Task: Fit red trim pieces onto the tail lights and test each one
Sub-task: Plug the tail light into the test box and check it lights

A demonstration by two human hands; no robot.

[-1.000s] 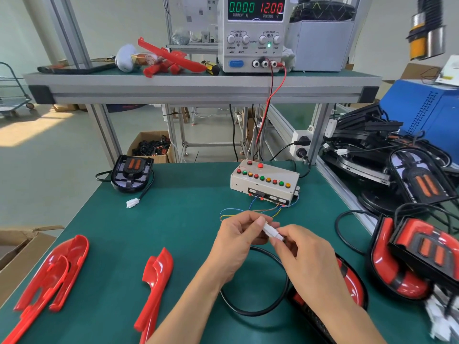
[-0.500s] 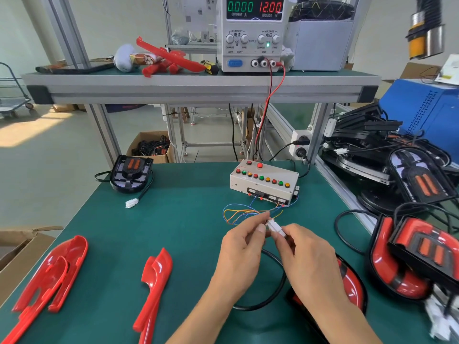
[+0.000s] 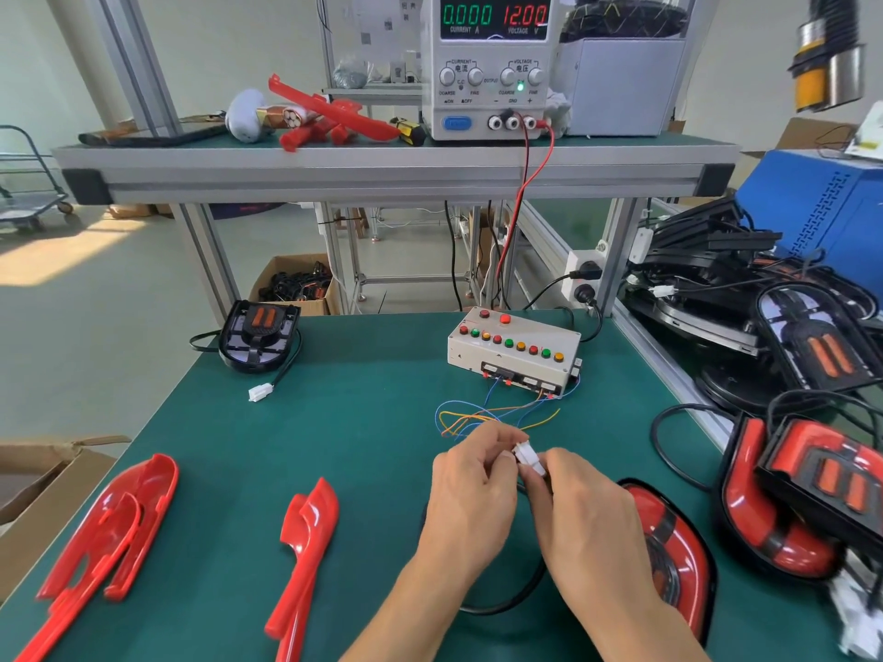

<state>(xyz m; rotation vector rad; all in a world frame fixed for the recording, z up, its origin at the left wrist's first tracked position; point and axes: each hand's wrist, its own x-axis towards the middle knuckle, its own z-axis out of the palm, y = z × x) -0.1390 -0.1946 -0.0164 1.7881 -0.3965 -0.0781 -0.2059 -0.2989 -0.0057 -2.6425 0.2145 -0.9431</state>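
Note:
Over the green mat, my left hand (image 3: 470, 494) and my right hand (image 3: 585, 513) pinch a pair of white plug connectors (image 3: 528, 458) held end to end. Coloured wires (image 3: 482, 415) run from them to the test box (image 3: 513, 348) with its rows of buttons. A tail light with red trim (image 3: 678, 551) lies under my right wrist, its black cable (image 3: 506, 604) looping below my hands. Red trim pieces lie at the left (image 3: 110, 527) and centre left (image 3: 306, 547). A bare black tail light (image 3: 260, 334) sits at the mat's far left corner.
The power supply (image 3: 489, 64) on the upper shelf reads 0.000 A and 12.00 V. More red trims (image 3: 334, 114) lie on that shelf. Finished tail lights (image 3: 802, 499) and black ones (image 3: 812, 336) pile up at the right. A cardboard box (image 3: 28, 499) stands at the left.
Both hands have drawn slightly nearer the test box with the connectors between them. The coloured wires have slackened into loops on the mat.

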